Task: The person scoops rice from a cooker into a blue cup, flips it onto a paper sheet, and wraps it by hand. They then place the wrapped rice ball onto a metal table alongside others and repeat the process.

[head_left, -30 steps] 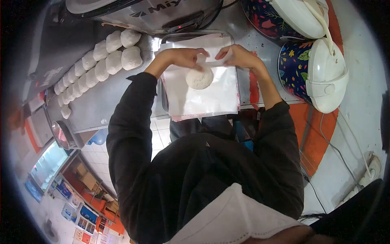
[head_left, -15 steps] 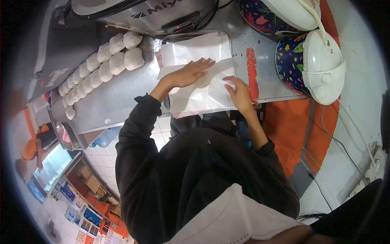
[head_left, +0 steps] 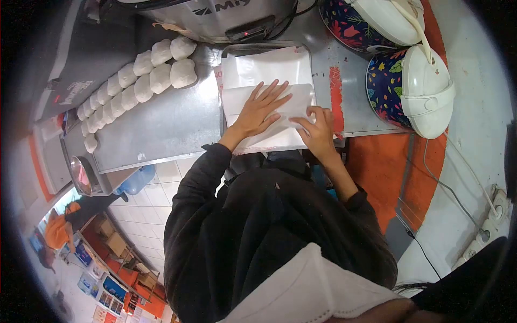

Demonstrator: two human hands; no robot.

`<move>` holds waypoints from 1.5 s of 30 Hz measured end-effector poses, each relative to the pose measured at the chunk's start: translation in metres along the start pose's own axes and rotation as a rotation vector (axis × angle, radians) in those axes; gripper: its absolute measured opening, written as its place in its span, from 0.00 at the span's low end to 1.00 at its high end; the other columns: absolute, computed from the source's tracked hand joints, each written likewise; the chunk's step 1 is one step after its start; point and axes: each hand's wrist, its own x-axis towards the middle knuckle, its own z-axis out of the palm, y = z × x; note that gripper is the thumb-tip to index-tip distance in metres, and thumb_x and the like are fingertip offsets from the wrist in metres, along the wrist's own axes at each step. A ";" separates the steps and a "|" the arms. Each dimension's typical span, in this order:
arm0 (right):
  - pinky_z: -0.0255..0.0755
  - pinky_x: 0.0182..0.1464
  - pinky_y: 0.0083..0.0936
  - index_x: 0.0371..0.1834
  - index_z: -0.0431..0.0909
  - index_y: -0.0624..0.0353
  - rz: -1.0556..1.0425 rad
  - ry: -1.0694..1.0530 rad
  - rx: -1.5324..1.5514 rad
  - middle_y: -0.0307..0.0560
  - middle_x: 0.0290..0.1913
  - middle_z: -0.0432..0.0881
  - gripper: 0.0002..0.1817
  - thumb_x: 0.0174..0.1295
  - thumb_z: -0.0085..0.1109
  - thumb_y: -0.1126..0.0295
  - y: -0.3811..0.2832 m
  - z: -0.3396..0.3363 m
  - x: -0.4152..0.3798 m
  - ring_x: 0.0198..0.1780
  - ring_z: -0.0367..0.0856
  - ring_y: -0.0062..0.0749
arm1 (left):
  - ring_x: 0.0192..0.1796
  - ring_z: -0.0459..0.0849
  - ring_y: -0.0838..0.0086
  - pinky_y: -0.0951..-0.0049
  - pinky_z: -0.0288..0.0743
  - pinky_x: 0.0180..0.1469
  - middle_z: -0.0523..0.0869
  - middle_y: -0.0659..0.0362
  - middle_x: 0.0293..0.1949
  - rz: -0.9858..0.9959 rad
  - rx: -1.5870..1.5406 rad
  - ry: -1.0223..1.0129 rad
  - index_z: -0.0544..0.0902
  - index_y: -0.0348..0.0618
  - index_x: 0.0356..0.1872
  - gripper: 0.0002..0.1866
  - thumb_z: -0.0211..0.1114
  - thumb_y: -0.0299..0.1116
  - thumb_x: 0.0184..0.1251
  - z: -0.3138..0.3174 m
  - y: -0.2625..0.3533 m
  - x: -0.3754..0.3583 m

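Note:
White wrapping paper sheets [head_left: 258, 70] lie in a stack on a metal tray [head_left: 237, 49] in front of me. One sheet is partly folded, its loose flap lying across the middle of the stack. My left hand [head_left: 261, 110] rests flat on this flap, fingers spread and open. To its right, my right hand [head_left: 319, 132] touches the paper near the right edge; its fingers are bent, with the thumb apart from them. Red print shows along the paper's left and lower edges.
Two rows of white dough balls [head_left: 142, 86] stand on the metal table [head_left: 161, 124] at left. Behind the tray is a large silver cooker [head_left: 226, 19]. Two flower-patterned rice cookers [head_left: 385, 81] stand at right, and cords run down to a power strip [head_left: 487, 226].
My left hand has spread its fingers and moved slightly down on the paper. The flap now lies flatter and straighter under it. My right hand has shifted slightly down, its fingers more bent.

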 end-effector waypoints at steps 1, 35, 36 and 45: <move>0.65 0.55 0.36 0.43 0.81 0.54 -0.242 0.168 -0.203 0.47 0.50 0.75 0.18 0.44 0.64 0.74 -0.005 -0.002 0.013 0.50 0.72 0.48 | 0.75 0.47 0.60 0.51 0.36 0.74 0.52 0.58 0.74 0.000 -0.003 0.000 0.61 0.56 0.70 0.27 0.40 0.50 0.72 0.001 0.000 -0.001; 0.68 0.57 0.36 0.43 0.76 0.67 -0.548 0.076 -0.444 0.56 0.51 0.77 0.12 0.54 0.52 0.79 0.049 0.036 0.059 0.52 0.76 0.45 | 0.52 0.77 0.67 0.66 0.67 0.58 0.80 0.58 0.46 0.003 0.059 0.102 0.79 0.44 0.45 0.15 0.58 0.28 0.55 -0.016 -0.042 -0.054; 0.68 0.57 0.36 0.43 0.76 0.67 -0.552 0.076 -0.445 0.56 0.51 0.77 0.12 0.54 0.52 0.79 0.053 0.030 0.058 0.52 0.76 0.45 | 0.57 0.75 0.67 0.65 0.66 0.62 0.79 0.57 0.51 -0.044 -0.012 -0.072 0.77 0.43 0.51 0.18 0.58 0.30 0.58 -0.009 -0.053 -0.058; 0.73 0.52 0.38 0.47 0.73 0.65 -0.655 -0.318 -0.207 0.59 0.49 0.78 0.13 0.59 0.51 0.78 0.059 -0.005 0.087 0.50 0.78 0.50 | 0.52 0.78 0.60 0.66 0.72 0.57 0.82 0.56 0.50 -0.121 -0.338 -0.110 0.80 0.43 0.50 0.15 0.61 0.32 0.61 -0.036 -0.068 -0.056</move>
